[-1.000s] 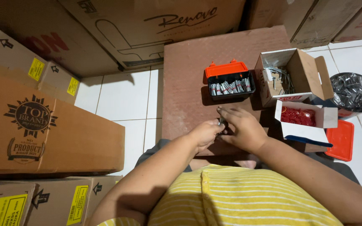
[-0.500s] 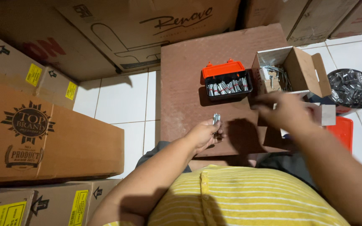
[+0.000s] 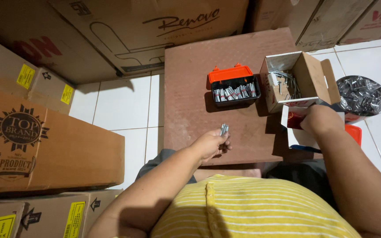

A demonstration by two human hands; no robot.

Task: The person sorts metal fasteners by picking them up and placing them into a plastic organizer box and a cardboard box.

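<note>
My left hand [image 3: 210, 143] is closed around a small bundle of silver metal pins [image 3: 224, 129], their tips sticking up above my fingers, over the brown board [image 3: 186, 88]. My right hand [image 3: 319, 120] reaches into a white box with red contents [image 3: 293, 120] at the board's right edge; its fingers are hidden inside. A small black case with an orange lid [image 3: 233, 85] holds rows of silver pins. Beside it stands an open cardboard box [image 3: 307, 75] with loose metal pieces inside.
Large cardboard cartons [image 3: 45, 145] crowd the left and the far side. A black bag of metal pieces [image 3: 361, 94] lies on the white tiled floor [image 3: 120, 105] at right, above an orange lid [image 3: 353, 132].
My hands were together over the board's near edge. The right hand has swung away to the right into the white box, while the left stays holding the pins.
</note>
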